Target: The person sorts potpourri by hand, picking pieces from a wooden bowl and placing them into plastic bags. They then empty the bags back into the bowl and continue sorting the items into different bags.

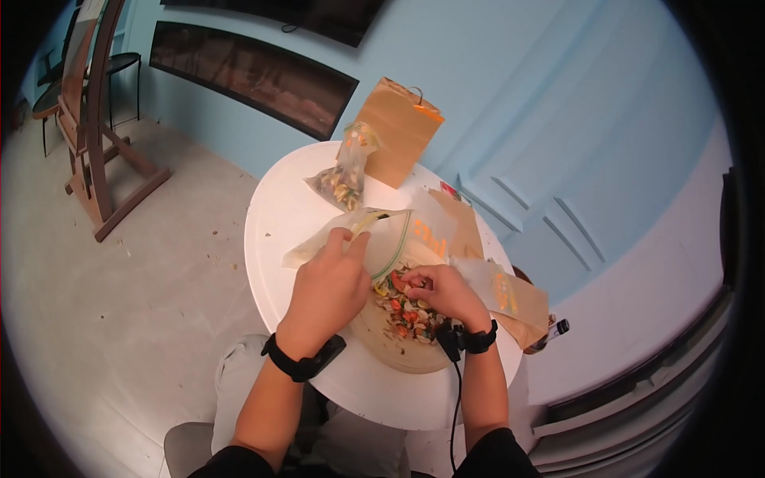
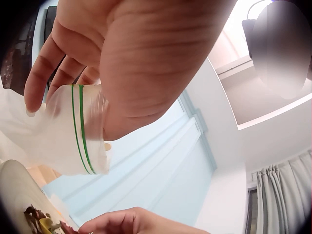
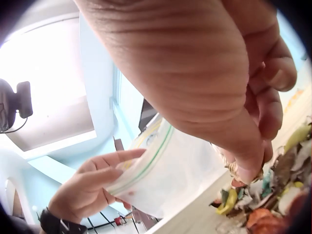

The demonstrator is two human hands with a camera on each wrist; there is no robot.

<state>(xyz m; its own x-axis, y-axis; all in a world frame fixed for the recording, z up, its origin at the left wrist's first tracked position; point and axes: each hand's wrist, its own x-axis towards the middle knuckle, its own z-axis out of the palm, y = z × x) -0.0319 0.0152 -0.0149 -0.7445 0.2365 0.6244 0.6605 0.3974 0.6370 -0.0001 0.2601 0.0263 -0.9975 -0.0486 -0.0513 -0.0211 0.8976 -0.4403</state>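
My left hand [image 1: 328, 291] holds a clear zip bag [image 2: 56, 131] by its mouth, thumb inside and fingers outside. A green zip line runs along the opening, which faces the bowl. Beside it, my right hand [image 1: 449, 293] is down in a wide pale bowl [image 1: 374, 344], thumb and fingertips pinching some dried potpourri [image 3: 239, 176]. The potpourri in the bowl [image 1: 405, 317] mixes brown flakes with red, yellow and green pieces. In the right wrist view, the fingertips are right at the heap's edge, close to the bag.
A filled clear bag [image 1: 347, 182] stands at the back of the round white table [image 1: 267, 231], before a brown paper bag [image 1: 401, 131]. More paper packets with orange writing [image 1: 522, 307] lie along the right side. A wooden easel [image 1: 100, 151] stands on the floor to the left.
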